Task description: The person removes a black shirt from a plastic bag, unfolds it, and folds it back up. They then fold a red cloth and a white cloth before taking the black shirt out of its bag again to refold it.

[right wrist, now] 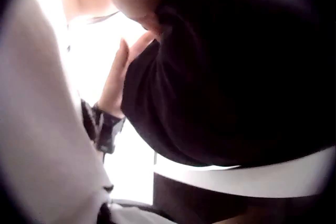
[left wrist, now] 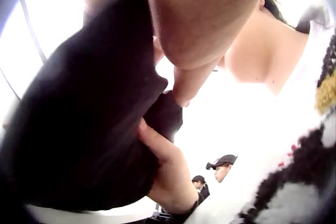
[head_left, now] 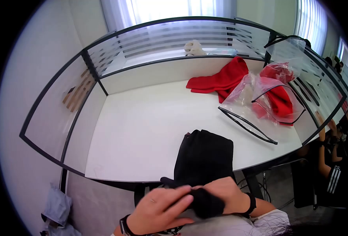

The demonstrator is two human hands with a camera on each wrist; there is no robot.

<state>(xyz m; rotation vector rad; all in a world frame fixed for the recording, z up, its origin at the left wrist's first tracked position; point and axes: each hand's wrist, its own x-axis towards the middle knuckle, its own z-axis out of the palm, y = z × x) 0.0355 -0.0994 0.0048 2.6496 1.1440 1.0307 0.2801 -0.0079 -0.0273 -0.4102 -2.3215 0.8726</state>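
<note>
A black cloth garment (head_left: 204,155) lies over the table's front edge, its near end bunched up close to the person's body. The right hand (head_left: 231,192) grips this bunched end; in the left wrist view its thumb (left wrist: 157,142) presses into the dark fabric. From the other side the left hand (head_left: 160,206) reaches over, fingers fairly straight with tips at the bunched cloth and thumb held apart. Black fabric (right wrist: 226,77) fills much of the right wrist view and hides part of both hands' fingers.
On the white table (head_left: 134,126), a red cloth item (head_left: 221,78) lies at the back right beside clear plastic bags (head_left: 242,96) with dark edging and more red cloth. A framed partition (head_left: 142,69) surrounds the table. Another person's arm (head_left: 324,157) shows at right.
</note>
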